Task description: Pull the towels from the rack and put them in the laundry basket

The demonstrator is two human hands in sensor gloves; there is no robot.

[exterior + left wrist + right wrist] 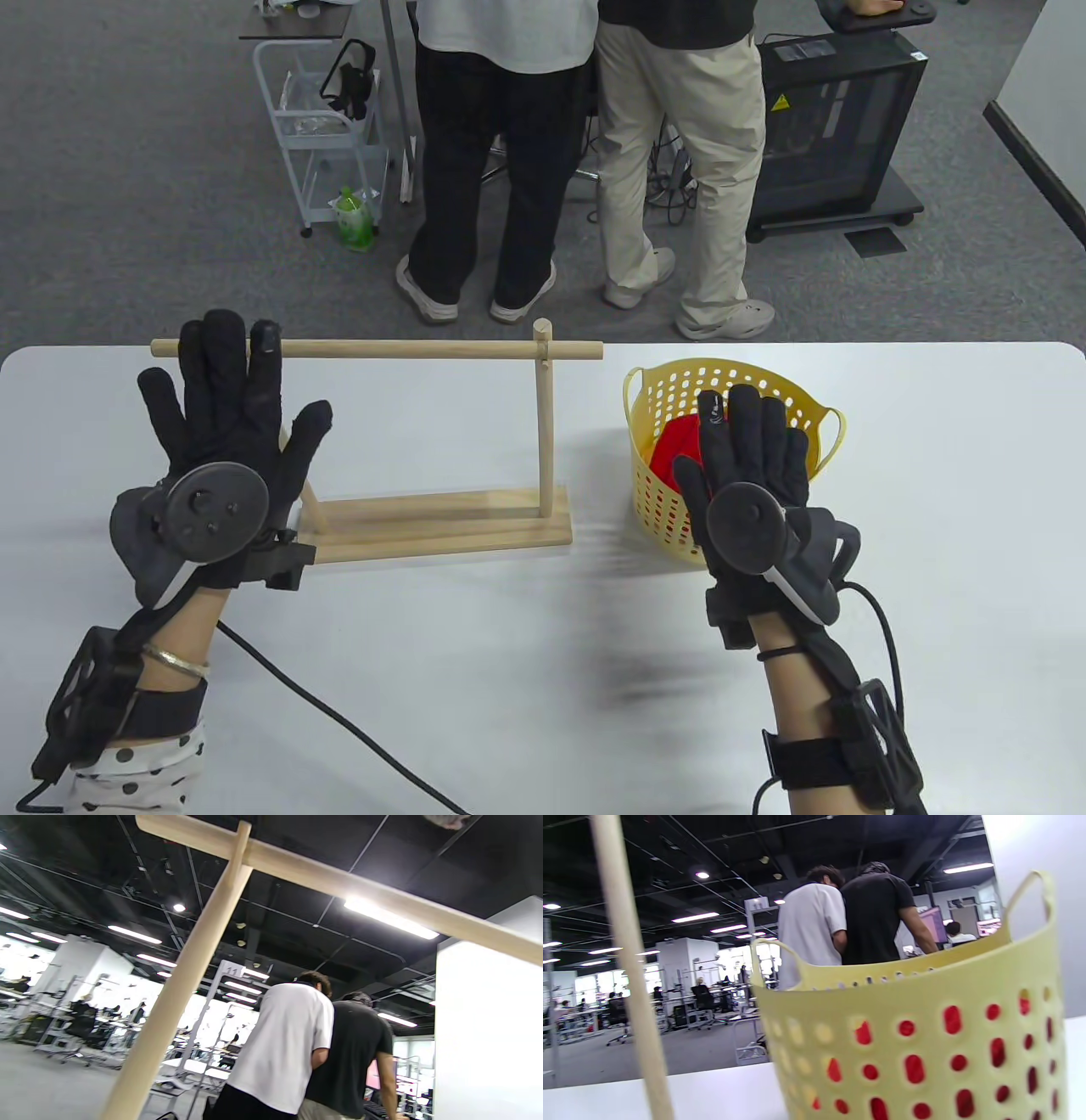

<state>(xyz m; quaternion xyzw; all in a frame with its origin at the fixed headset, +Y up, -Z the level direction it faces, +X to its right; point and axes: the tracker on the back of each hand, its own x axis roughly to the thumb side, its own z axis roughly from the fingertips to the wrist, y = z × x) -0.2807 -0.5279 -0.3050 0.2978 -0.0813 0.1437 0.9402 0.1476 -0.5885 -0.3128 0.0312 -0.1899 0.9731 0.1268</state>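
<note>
A wooden rack (441, 518) stands on the white table; its bar (382, 348) carries no towel. The bar (339, 878) and a post (182, 984) fill the left wrist view. My left hand (229, 399) is spread flat over the rack's left end, fingertips at the bar, holding nothing. To the right stands a yellow perforated basket (679, 390) with a red towel (674, 446) inside. My right hand (751, 441) hovers over the basket's near side, fingers straight, empty. The right wrist view shows the basket (925, 1027) with red behind its holes and a rack post (632, 976).
Two people (594, 153) stand just beyond the table's far edge, backs turned. A white trolley (327, 127) with a green bottle (352, 221) and a black cabinet (836, 127) stand further back. A cable (339, 722) runs across the table near my left forearm.
</note>
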